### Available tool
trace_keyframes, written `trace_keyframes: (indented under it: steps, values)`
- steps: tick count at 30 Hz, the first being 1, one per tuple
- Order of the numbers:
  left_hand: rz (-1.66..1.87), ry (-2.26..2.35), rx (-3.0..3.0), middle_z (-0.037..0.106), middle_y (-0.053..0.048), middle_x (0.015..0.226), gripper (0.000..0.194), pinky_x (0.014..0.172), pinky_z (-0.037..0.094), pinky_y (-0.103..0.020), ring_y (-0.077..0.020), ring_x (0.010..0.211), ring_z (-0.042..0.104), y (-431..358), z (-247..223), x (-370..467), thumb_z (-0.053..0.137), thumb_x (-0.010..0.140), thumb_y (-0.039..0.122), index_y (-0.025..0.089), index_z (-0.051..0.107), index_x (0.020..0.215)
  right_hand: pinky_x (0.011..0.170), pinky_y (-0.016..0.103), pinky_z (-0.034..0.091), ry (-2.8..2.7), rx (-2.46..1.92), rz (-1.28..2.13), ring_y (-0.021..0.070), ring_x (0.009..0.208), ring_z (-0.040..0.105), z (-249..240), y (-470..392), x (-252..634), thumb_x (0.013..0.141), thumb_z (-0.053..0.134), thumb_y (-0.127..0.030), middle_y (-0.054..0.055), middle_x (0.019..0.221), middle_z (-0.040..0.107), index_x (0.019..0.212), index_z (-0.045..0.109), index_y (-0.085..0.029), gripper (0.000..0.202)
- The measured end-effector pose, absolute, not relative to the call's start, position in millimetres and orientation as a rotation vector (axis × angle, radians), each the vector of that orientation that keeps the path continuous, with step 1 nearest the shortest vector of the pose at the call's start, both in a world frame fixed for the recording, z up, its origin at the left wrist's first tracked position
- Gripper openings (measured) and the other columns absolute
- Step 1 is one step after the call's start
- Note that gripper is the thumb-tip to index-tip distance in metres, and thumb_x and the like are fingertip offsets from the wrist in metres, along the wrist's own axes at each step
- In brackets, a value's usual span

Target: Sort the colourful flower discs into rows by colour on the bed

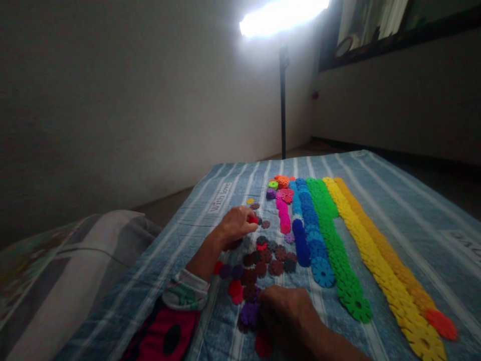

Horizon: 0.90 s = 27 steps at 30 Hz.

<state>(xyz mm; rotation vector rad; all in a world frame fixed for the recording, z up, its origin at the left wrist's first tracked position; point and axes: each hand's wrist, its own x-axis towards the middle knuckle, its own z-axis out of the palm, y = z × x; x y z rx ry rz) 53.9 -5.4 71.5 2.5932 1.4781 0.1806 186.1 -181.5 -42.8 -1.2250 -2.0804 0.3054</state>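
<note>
My left hand [236, 223] reaches over the striped cloth, fingers closed on a red notched plastic disc [254, 219]. Small brown discs [265, 224] lie just beyond its fingertips. My right hand [291, 308] is low in front, with its fingers curled and their tips mostly hidden. Beside those fingers are purple discs [248, 314], and a dark red disc [263, 344] shows below. Between the two hands spreads a loose group of brown discs [276, 267], with red discs [235, 291] at its left.
Overlapping rows of yellow discs [370, 253], green discs [332, 245], blue discs [313, 233] and pink discs [283, 215] run along the cloth [406, 220] at right. Orange discs [282, 181] are heaped at the far end. A lit lamp on a stand [283, 100] rises behind.
</note>
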Motion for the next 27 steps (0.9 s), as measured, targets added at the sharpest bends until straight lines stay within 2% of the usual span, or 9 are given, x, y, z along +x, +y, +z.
trace_keyframes:
  steps: [8, 13, 20, 27]
  values:
    - [0.114, 1.539, 2.737, 0.072, -0.011, 0.091, 0.026, 0.075, 0.048, -0.028, -0.0219, 0.088, 0.065, 54, 71, 161, 0.059, 0.073, 0.024, 0.012, 0.073, 0.091, 0.042, 0.027, 0.017, -2.107, -1.229, 0.305, 0.009, 0.044, 0.049, -51, -180, 183, 0.074, 0.054, -0.014, -0.005, 0.061, 0.062, 0.075, 0.058, -0.023, 0.01]
    - [0.03, 1.542, 2.738, 0.072, -0.015, 0.095, 0.028, 0.076, 0.049, -0.029, -0.0245, 0.091, 0.066, 81, 68, 196, 0.061, 0.073, 0.02, 0.01, 0.072, 0.096, 0.041, 0.026, 0.02, -2.159, -1.206, 0.392, 0.0097, 0.049, 0.054, -57, -175, 182, 0.076, 0.058, -0.019, -0.005, 0.066, 0.066, 0.082, 0.06, -0.025, 0.009]
    - [0.011, 1.496, 2.758, 0.071, -0.016, 0.093, 0.024, 0.073, 0.048, -0.028, -0.0237, 0.089, 0.066, 94, 72, 203, 0.064, 0.071, 0.021, 0.009, 0.072, 0.091, 0.038, 0.025, 0.018, -2.195, -1.243, 0.448, 0.0099, 0.045, 0.052, -52, -171, 179, 0.08, 0.057, -0.019, -0.007, 0.065, 0.064, 0.081, 0.063, -0.029, 0.011]
    - [0.14, 1.477, 2.77, 0.07, -0.009, 0.085, 0.025, 0.073, 0.042, -0.026, -0.0183, 0.085, 0.063, 77, 83, 157, 0.054, 0.079, 0.022, 0.01, 0.073, 0.089, 0.04, 0.028, 0.012, -2.217, -1.316, 0.288, 0.0103, 0.041, 0.046, -52, -175, 178, 0.071, 0.058, -0.013, -0.005, 0.061, 0.063, 0.074, 0.061, -0.025, 0.012]
